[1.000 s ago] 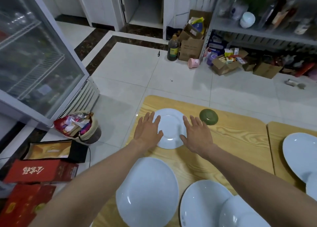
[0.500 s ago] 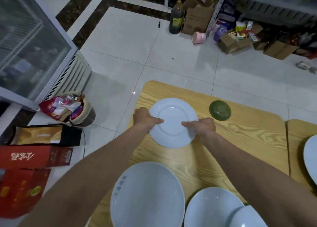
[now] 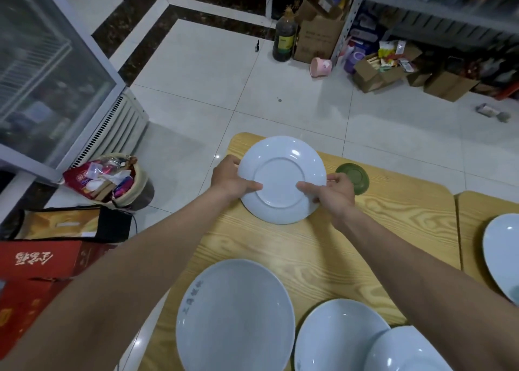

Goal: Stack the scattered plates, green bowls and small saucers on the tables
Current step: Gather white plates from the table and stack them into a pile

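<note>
Both hands grip one white plate (image 3: 282, 179) over the far end of the wooden table (image 3: 393, 230). Left hand (image 3: 229, 178) pinches the L rim, thumb laid across the face toward the centre ring, other fingers hidden under the rim. Right hand (image 3: 335, 192) does the same on the R rim, thumb on the face, fingers curled beneath. Plate looks tilted toward the camera and lifted off the wood at its far edge; can't tell whether the near edge touches the table.

Handling, as a judgement: glazed ceramic, so stiff, fairly heavy for its size, slick, and will chip or crack if knocked or dropped. Opposite-rim grip w/ thumbs on top is the safe hold; keep it level when lowering.

Green bowl (image 3: 352, 178) sits upside down just behind the R hand, close enough to clip. Three bigger white plates lie near the body: large plate (image 3: 234, 314) w/ lettering on its rim, second plate (image 3: 339, 334) overlapped by a third (image 3: 407, 351). Another plate (image 3: 502, 255) on the adjacent table (image 3: 471, 216). Probable spot for this one: on top of a larger plate, smaller over bigger, set down gently, no sliding.
</note>
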`<action>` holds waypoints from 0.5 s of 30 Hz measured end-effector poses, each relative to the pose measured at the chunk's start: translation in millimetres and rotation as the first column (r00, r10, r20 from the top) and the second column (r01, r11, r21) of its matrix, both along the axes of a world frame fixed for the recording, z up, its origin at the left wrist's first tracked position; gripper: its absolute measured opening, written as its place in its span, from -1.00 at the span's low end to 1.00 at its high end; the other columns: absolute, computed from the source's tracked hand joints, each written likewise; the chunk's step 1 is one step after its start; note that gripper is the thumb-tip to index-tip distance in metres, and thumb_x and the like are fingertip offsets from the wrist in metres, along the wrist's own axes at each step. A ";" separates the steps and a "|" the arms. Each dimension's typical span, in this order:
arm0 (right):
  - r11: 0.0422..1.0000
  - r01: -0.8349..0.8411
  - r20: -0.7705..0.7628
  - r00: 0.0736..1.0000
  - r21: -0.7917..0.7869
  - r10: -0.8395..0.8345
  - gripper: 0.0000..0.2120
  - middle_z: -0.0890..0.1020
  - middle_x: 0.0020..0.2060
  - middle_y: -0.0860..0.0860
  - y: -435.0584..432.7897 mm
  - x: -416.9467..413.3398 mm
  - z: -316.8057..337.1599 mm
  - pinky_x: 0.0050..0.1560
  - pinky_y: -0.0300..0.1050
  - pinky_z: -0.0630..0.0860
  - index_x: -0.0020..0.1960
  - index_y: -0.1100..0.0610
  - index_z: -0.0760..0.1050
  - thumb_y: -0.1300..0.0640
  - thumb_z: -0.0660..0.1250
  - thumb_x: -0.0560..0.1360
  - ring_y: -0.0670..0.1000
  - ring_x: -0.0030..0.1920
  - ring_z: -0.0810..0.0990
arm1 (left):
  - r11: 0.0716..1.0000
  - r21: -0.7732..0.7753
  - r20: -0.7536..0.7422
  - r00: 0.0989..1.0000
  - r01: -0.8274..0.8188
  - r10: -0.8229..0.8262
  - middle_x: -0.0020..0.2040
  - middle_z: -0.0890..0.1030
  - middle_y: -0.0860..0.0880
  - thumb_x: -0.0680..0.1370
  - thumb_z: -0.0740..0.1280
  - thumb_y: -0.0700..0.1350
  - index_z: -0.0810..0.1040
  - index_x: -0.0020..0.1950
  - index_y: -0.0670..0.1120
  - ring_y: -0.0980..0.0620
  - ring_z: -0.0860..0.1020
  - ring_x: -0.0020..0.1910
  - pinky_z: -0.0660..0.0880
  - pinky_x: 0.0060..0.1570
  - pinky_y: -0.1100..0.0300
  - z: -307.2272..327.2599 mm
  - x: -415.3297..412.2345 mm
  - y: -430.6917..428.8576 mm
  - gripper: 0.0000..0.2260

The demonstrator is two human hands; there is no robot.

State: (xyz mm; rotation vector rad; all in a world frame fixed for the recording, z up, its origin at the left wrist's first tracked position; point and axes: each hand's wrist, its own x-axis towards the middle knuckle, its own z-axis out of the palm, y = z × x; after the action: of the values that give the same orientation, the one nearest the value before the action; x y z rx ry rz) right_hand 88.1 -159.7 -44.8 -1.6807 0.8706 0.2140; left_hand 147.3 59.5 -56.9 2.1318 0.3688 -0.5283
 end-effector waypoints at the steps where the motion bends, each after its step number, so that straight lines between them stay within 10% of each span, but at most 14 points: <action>1: 0.999 0.035 0.038 0.999 0.031 -0.036 -0.41 0.63 -0.11 -0.01 0.1 -1.2 4.0 -0.23 -0.09 0.58 0.07 0.14 0.40 -0.01 0.65 0.24 -0.01 -0.26 0.62 | 1.000 0.003 0.063 0.998 0.006 -0.006 0.04 0.55 -0.01 0.24 0.65 -0.07 0.45 0.25 -0.06 -0.03 0.53 0.05 0.45 -0.04 0.15 5.2 -2.8 -1.1 -0.34; 7: 0.975 0.130 0.116 0.982 0.178 -0.152 -0.48 0.63 -0.25 0.06 -8.1 -13.4 17.7 -0.15 0.00 0.57 0.09 0.13 0.54 -0.32 0.28 0.50 0.08 -0.33 0.57 | 0.998 -0.060 0.270 0.962 -0.029 0.044 -0.01 0.58 -0.01 0.22 0.66 -0.13 0.48 0.20 -0.02 -0.02 0.60 -0.05 0.56 0.00 0.11 26.1 -25.6 -7.4 -0.38; 15: 0.937 0.239 0.167 0.944 0.254 -0.286 -0.81 0.54 -0.26 0.11 -12.7 -33.6 13.8 -0.36 -0.11 0.40 0.01 0.20 0.60 0.09 0.29 0.55 0.05 -0.49 0.42 | 0.941 -0.313 0.229 0.952 -0.128 0.205 -0.06 0.61 0.01 0.51 0.34 -0.26 0.55 -0.03 -0.05 0.06 0.62 -0.09 0.53 -0.08 0.34 25.5 -55.1 -2.2 -0.87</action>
State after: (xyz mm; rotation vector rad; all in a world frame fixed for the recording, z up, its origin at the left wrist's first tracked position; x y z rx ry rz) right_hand 54.6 -172.4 -31.0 -1.3270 0.8726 -0.0392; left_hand 92.2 57.3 -31.4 1.8295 0.2996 -0.1872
